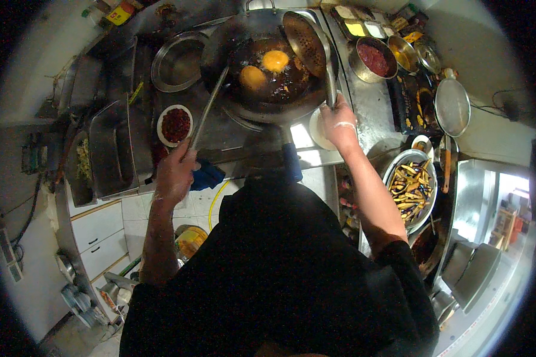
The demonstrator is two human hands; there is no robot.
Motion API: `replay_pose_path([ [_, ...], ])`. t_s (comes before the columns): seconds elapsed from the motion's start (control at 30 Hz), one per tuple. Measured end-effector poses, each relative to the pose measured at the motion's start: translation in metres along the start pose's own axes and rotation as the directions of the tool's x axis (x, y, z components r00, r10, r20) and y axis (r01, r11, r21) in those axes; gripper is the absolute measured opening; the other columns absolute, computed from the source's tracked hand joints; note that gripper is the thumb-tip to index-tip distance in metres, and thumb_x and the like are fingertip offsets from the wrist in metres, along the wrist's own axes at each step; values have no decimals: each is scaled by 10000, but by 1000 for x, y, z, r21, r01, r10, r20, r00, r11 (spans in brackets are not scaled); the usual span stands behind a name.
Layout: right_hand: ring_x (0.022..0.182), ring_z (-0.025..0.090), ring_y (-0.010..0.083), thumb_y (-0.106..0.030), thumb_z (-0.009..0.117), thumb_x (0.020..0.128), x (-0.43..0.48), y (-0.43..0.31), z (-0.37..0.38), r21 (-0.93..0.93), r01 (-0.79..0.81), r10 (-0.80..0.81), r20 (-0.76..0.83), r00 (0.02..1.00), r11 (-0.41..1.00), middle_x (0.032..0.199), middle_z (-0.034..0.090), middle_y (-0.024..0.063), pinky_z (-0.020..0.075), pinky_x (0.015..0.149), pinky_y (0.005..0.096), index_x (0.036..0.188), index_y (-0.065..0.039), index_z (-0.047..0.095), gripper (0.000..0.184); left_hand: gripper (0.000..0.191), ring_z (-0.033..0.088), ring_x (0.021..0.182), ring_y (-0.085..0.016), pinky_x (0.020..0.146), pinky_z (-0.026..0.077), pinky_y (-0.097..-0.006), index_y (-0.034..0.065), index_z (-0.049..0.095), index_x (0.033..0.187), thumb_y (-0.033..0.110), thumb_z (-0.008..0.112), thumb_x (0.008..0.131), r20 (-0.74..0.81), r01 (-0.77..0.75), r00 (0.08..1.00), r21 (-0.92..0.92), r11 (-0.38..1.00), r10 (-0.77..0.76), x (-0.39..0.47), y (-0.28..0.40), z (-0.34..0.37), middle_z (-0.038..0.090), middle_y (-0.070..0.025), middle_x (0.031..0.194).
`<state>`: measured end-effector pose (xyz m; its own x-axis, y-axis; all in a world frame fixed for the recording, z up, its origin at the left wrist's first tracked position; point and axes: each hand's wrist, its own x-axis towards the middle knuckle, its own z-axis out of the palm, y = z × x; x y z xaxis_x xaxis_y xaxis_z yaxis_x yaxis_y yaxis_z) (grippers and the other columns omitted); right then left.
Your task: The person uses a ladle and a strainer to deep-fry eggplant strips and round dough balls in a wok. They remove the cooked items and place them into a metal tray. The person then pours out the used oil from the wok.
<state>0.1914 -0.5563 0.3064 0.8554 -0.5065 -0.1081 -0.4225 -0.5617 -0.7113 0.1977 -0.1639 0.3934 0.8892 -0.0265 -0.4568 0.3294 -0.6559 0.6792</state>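
A wok (pixel 268 109) of dark oil stands on the range in front of me, with two golden round fried pieces, one (pixel 275 61) at the centre and another (pixel 253 77) lower left. My left hand (pixel 176 172) grips a long metal utensil (pixel 211 105), whose far end reaches the wok's left side. In my right hand (pixel 339 122) is the handle of a perforated metal skimmer (pixel 304 44), its round head tilted over the wok's right side. A white bowl (pixel 318 129) lies partly hidden beside my right hand.
Left of the wok are a metal basin (pixel 176 62) and a bowl of dried red chillies (pixel 175 125). A pot of red paste (pixel 373 58), seasoning tubs (pixel 355 29), a fine-mesh strainer (pixel 452 107) and a bowl of cut eggplant strips (pixel 411 187) stand on the right.
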Motion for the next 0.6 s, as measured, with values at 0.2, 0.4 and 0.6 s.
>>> replay_pose_path([
  [0.2, 841, 708, 351, -206, 663, 941, 14, -15, 15, 124, -87, 74, 106, 992, 988, 929, 721, 243, 539, 775, 422, 1207, 80, 618, 393, 454, 556, 644, -104, 562, 467, -283, 95, 536, 1493, 265, 547, 1072, 31, -64, 997, -53, 997, 66, 20, 16, 14, 712, -100, 908],
  [0.4, 490, 564, 166, -190, 644, 965, 8, -31, 9, 500, -323, 188, 302, 935, 803, 690, 613, 85, 430, 442, 347, 1155, 28, 606, 292, 463, 571, 619, -123, 582, 491, -314, 97, 544, 1487, 272, 563, 1058, 84, 23, 996, 7, 1000, -23, 33, 15, 26, 711, -88, 879],
  [0.6, 447, 526, 141, -177, 626, 975, -14, -48, -8, 492, -334, 190, 320, 928, 804, 623, 572, 47, 384, 397, 318, 1206, 14, 586, 303, 492, 578, 643, -120, 596, 494, -307, 79, 525, 1499, 277, 569, 1051, 63, 30, 998, 30, 999, -32, 37, 15, 24, 700, -103, 885],
])
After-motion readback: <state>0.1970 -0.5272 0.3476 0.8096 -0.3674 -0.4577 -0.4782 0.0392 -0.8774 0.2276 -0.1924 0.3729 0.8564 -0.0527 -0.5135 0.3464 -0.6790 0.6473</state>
